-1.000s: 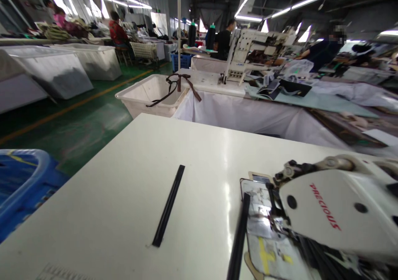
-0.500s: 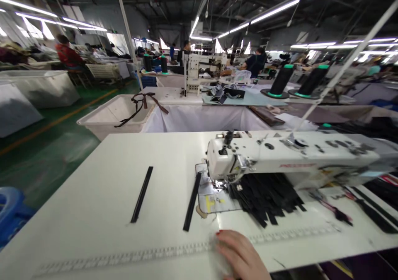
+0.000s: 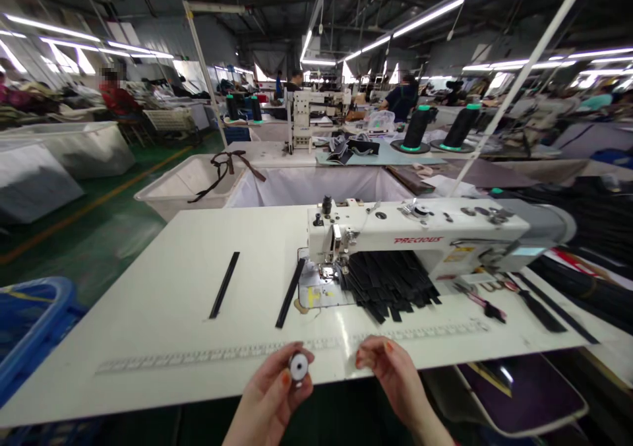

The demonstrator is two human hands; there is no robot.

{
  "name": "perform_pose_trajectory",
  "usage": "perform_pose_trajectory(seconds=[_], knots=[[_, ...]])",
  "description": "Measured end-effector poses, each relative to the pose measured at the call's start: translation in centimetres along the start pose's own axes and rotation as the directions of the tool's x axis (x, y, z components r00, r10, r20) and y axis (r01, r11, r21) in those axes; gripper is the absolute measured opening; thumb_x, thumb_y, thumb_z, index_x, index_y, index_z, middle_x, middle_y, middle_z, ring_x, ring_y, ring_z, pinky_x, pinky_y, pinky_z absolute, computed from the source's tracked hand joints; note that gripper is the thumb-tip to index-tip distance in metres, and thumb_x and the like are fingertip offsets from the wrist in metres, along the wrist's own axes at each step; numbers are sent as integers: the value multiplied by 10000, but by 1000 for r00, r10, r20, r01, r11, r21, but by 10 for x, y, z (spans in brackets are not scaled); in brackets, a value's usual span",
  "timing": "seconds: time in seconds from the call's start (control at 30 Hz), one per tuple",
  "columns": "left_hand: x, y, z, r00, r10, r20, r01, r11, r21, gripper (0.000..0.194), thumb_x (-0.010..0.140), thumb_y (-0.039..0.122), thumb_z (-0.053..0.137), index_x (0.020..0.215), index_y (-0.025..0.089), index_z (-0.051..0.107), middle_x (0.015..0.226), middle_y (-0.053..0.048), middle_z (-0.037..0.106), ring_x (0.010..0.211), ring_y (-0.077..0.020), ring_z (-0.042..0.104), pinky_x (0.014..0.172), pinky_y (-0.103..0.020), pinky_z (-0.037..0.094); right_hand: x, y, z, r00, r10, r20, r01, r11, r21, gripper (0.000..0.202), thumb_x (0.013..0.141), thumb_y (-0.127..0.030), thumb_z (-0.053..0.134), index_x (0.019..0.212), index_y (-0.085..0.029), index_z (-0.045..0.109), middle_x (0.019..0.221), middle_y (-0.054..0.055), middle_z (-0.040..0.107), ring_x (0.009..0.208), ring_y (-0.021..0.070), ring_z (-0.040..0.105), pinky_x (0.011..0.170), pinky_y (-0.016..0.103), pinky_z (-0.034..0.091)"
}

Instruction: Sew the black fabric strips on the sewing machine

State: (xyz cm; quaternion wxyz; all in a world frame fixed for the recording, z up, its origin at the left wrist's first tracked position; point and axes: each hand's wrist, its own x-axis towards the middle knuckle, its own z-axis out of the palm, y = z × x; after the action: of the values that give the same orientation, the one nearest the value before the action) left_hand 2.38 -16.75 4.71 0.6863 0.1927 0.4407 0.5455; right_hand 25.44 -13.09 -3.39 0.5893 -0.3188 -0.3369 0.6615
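While my left hand (image 3: 273, 391) pinches a small spool (image 3: 299, 367) above the near edge of the table (image 3: 148, 287), my right hand (image 3: 394, 371) curls loosely over that same edge, farther right. From here I cannot tell whether its fingertips grip anything.

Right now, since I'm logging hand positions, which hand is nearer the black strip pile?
Right: the right hand is on the near side of the black strip pile; the left hand, holding a bobbin, is farther left.
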Motion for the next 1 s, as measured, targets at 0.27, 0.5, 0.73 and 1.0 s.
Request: perform_pose_trajectory(seconds=[0.27, 0.5, 0.73, 1.0], knots=[[23, 9, 41, 923, 302, 239, -370, 870, 327, 334, 739, 373, 811, 1024, 216, 737, 1041, -98, 705, 861, -217, 684, 727, -293, 596, 27, -10, 39, 982, -141, 127, 163, 969, -184, 359, 916, -488, 615, 895, -156, 750, 735, 68, 708, 580, 147, 652, 574, 274, 542], [38, 26, 45, 600, 398, 694, -783, 117, 611, 301, 853, 188, 669, 1130, 299, 701, 1116, -72, 715, 994, -216, 695, 878, -275, 572, 12, -49, 71, 959, 118, 258, -82, 986, -149, 400, 841, -455, 721, 1152, -205, 697, 752, 9, 606, 642, 118, 610, 447, 163, 515], [46, 21, 57, 559, 326, 762, -821, 90, 564, 282, 872, 157, 623, 1126, 278, 652, 1092, -68, 682, 995, -198, 686, 846, -255, 582, 12, -45, 51, 978, 174, 116, -168, 984, -62, 393, 770, -421, 797, 1058, -166, 721, 761, 35, 662, 641, 130, 637, 429, 164, 517], [112, -40, 3, 742, 348, 572, -666, 292, 686, 296, 887, 223, 539, 1179, 217, 592, 1132, -124, 686, 993, -267, 723, 858, -418, 610, 12, -62, -35, 934, -233, -271, 82, 879, -470, 407, 769, -452, 775, 1090, -218, 683, 983, 88, 712, 889, 216, 667, 660, 279, 577]])
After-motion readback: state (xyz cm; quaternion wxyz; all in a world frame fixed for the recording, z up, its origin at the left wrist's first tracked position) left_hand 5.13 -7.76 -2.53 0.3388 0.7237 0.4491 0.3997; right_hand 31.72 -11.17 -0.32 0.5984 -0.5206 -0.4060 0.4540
